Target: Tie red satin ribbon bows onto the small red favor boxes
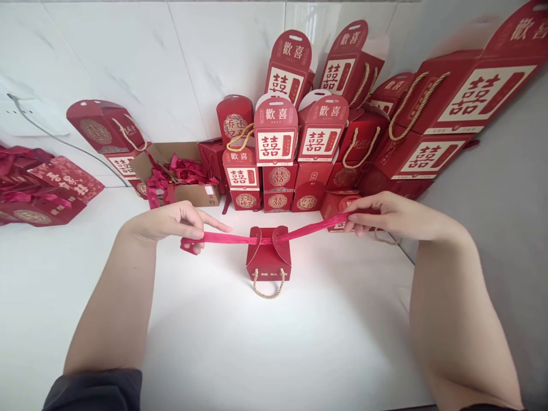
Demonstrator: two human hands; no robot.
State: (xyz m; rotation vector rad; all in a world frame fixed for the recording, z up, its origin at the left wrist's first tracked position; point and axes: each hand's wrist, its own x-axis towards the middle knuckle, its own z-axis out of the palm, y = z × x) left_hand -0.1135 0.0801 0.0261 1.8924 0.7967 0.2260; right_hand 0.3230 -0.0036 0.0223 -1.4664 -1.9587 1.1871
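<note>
A small red gift box (269,265) stands on the white table before me, its gold rope handle (269,297) hanging down in front. Through slots in its top flaps runs a red ribbon (314,229), stretched out to both sides. My left hand (177,221) pinches one end of the ribbon between thumb and fingers, with the index finger extended. A small red tag-like piece (189,246) hangs by that hand. On the other side my right hand (379,216) pinches the ribbon's other end, higher than the box top.
Stacked red gift boxes (278,177) line the wall behind, with larger boxes (466,108) at right. An open cardboard carton (192,194) holds loose red ribbons. More red boxes (55,208) with ribbons lie at far left. A cable (64,137) runs down the tiled wall.
</note>
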